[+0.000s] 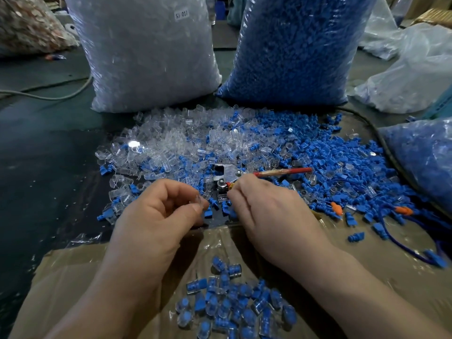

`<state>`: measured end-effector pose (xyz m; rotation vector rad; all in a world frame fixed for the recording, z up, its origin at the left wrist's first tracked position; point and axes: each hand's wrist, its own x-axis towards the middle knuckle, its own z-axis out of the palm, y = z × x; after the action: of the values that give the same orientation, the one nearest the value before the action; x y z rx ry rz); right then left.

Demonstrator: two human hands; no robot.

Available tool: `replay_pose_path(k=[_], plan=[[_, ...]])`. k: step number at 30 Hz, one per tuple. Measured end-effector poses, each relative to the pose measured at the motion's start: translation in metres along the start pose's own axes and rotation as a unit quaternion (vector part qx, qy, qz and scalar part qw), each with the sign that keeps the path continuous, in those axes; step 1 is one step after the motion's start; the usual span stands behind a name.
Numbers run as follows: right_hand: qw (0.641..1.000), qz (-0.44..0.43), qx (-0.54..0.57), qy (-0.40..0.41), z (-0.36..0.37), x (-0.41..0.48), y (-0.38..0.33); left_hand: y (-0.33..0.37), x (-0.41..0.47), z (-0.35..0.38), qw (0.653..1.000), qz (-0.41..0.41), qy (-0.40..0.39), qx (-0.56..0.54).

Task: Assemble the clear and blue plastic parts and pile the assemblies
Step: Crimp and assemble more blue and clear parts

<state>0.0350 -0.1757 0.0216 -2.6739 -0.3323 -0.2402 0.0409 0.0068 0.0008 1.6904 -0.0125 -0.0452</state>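
Head camera, looking down: the left hand (159, 214) sits just left of centre, thumb and forefinger pinching a clear part (197, 201). At its three o'clock, the right hand (266, 211) curls its fingers down by the metal tool (223, 176) with the red handle (283, 171); whether they pinch anything, I cannot tell. Loose clear parts (168, 140) spread at eleven o'clock, loose blue parts (337, 165) at two. The pile of assemblies (232, 304) lies at six, on taped cardboard (367, 270).

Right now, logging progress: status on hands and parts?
Left hand pinching clear part. Right hand curled by metal tool, hold unclear. Assemblies piled on cardboard. Nothing blocking.
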Motion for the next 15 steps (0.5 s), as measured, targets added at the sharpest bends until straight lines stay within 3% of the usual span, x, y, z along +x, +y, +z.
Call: replay_pose_path(k=[3,8,15], plan=[[0.992,0.027,0.115,0.050,-0.002,-0.004,0.000,0.001,0.001,-0.001,0.996,-0.030,-0.023,-0.084],[0.961,0.060,0.264,0.051,-0.007,-0.008,-0.002,0.005,-0.001,-0.001,0.986,-0.064,-0.072,-0.137],[0.855,0.092,0.508,-0.052,-0.015,-0.016,-0.015,0.007,-0.003,-0.004,0.982,-0.068,-0.111,-0.135]])
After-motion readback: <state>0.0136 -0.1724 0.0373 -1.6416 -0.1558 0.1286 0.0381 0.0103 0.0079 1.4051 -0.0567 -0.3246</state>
